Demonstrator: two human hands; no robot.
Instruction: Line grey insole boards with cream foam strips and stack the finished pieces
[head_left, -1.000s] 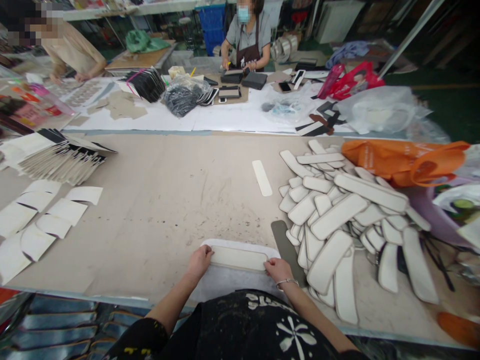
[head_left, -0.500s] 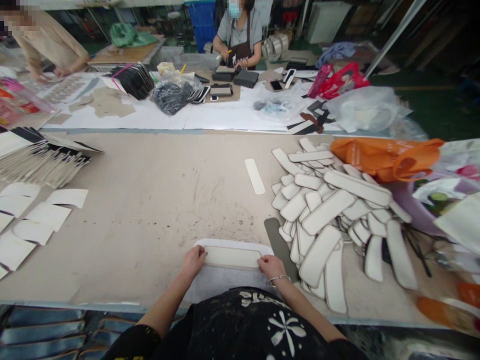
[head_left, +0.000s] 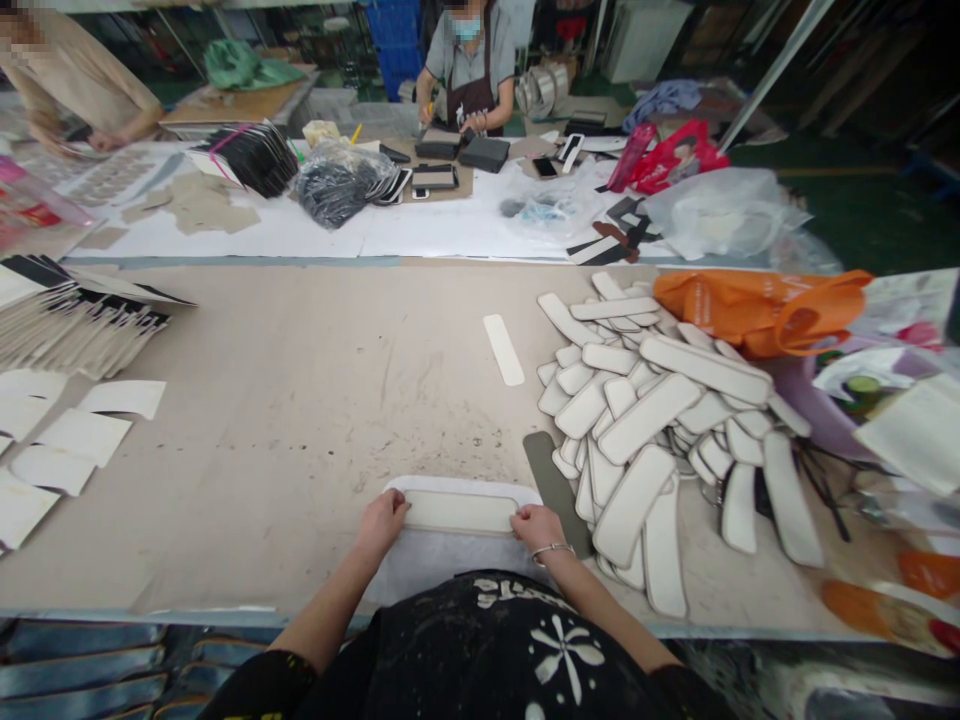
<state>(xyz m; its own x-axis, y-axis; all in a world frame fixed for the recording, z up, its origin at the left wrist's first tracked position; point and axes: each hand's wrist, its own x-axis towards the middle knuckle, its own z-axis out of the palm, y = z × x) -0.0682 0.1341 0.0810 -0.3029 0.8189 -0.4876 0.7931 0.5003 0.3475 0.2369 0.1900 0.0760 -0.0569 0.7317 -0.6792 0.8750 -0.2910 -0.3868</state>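
Close to my body, a white rounded strip with a dark edge (head_left: 460,512) lies across a larger white sheet (head_left: 450,560). My left hand (head_left: 385,517) pinches its left end, and my right hand (head_left: 536,526), with a bracelet at the wrist, pinches its right end. Both sets of fingers are closed on the strip. Just right of my right hand, a flat grey-green strip (head_left: 553,490) sits partly under a heap of similar white strips (head_left: 637,420). A single pale strip (head_left: 503,350) lies alone farther up the table.
Stacked white and black pieces (head_left: 82,320) and white panels (head_left: 82,437) lie on the left. An orange bag (head_left: 735,308) and a purple container (head_left: 806,405) stand beyond the heap. Two co-workers handle things across the table, one in an apron (head_left: 469,90).
The whole view has shifted slightly. Both hands keep their pinch on the strip, which lies in the same place on the sheet. The co-workers' hands have moved a little.
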